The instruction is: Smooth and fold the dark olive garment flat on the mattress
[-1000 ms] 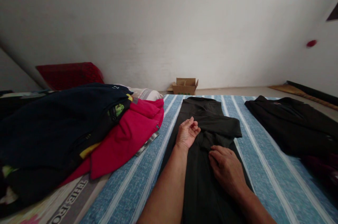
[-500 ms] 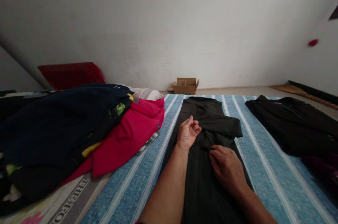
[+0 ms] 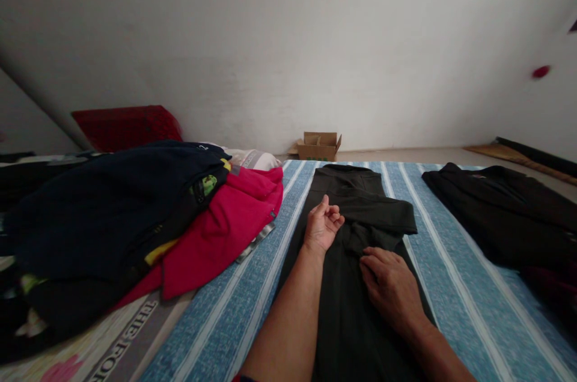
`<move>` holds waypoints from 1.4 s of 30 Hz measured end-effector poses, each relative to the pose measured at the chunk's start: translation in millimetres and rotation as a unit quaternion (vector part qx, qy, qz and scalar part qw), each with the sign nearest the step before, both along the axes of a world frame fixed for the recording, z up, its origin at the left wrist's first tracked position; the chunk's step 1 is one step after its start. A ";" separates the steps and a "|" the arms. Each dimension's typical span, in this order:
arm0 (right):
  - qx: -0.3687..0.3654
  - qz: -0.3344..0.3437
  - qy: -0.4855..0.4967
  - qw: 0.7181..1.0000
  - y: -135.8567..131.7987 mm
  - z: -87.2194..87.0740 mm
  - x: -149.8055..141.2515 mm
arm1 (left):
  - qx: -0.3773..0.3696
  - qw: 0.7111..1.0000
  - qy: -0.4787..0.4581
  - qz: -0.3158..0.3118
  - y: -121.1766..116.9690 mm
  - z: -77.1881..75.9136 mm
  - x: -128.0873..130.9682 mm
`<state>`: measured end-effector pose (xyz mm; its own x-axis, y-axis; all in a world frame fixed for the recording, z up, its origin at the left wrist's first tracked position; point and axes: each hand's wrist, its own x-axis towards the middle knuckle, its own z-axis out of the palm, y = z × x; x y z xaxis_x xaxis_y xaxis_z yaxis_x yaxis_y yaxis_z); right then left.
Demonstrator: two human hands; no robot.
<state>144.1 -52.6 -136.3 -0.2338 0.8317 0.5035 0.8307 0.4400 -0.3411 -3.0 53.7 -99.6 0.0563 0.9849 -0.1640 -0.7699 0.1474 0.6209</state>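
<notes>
1. Presently, a dark garment (image 3: 347, 316) is found laid lengthwise on a blue-and-white striped cover (image 3: 238, 295), its collar end towards the wall (image 3: 315, 57).
2. Progress, as judged: the body has been brought to a long, narrow shape, and one sleeve (image 3: 387, 214) is laid across it, the cuff end projecting past the right edge. Outstanding: the cloth just below that sleeve is bunched rather than flat, and the lower length is not doubled up.
3. The left hand (image 3: 322, 227) is noted palm up over the garment, fingers half curled beside the sleeve — whether any cloth is pinched cannot be told.
4. The right hand (image 3: 392, 286) is placed palm down, fingertips bent at the bunched cloth (image 3: 367, 239); a firm grasp can be neither confirmed nor ruled out.
5. To the left, a navy garment (image 3: 103, 208) is heaped over a pink garment (image 3: 225, 232), with printed bedding (image 3: 121, 343) partly exposed beneath. To the right, a black garment (image 3: 500, 208) is laid apart, purple cloth (image 3: 550, 286) beside it.
6. Room: a cardboard box (image 3: 318, 151) is seen open beyond the cover's far edge. A red object (image 3: 130, 127) is noted near the wall at left — its nature is not established.
</notes>
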 end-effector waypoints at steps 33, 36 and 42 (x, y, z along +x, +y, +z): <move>0.002 -0.009 -0.004 1.000 0.1 0.8 0.1 | 0.018 1.000 0.017 -0.014 -0.9 -4.0 -0.1; 0.001 -0.010 -0.008 1.000 -0.3 2.1 0.0 | 0.017 1.000 0.019 -0.011 -0.1 -4.6 -0.3; 0.010 -0.004 -0.007 1.000 0.1 2.3 0.2 | 0.003 1.000 0.017 -0.007 1.6 -4.9 -0.8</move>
